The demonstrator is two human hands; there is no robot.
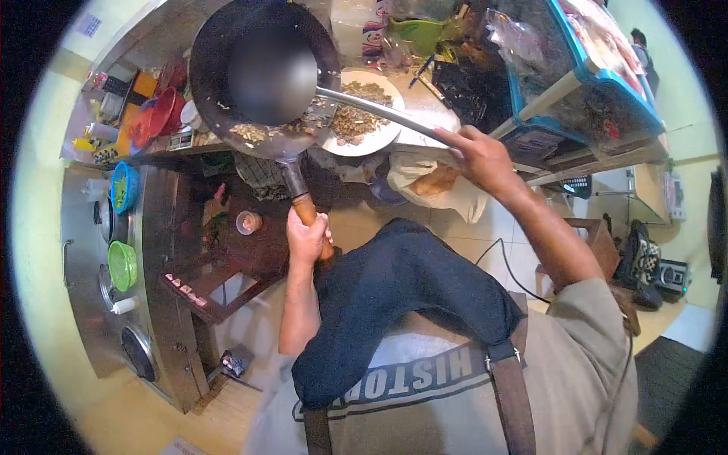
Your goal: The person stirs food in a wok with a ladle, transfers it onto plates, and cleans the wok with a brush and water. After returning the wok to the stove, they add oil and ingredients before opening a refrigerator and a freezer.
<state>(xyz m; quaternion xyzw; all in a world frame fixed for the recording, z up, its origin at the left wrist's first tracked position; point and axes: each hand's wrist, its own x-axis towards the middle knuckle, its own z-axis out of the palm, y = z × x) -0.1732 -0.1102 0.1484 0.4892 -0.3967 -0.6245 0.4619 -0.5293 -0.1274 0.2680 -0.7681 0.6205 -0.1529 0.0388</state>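
Note:
My left hand (307, 236) is wrapped round the brown wooden handle of a dark wok (206, 72), which is tilted above the counter. My right hand (479, 158) grips the long metal handle of a ladle (371, 108). The ladle's head reaches into the wok, beside a blurred patch that hides part of the inside. Chopped food (250, 133) lies in the wok's near side. Just right of the wok is a white plate (388, 136) with chopped brown and greenish food on it, partly covered by the wok's edge.
Red bowls (163, 114) and a small scale (181, 139) stand left of the wok. Blue-edged shelving (512, 91) is at the right. A blue basket (123, 186) and a green basket (122, 265) sit on the left-hand counter. A cable (523, 288) crosses the floor.

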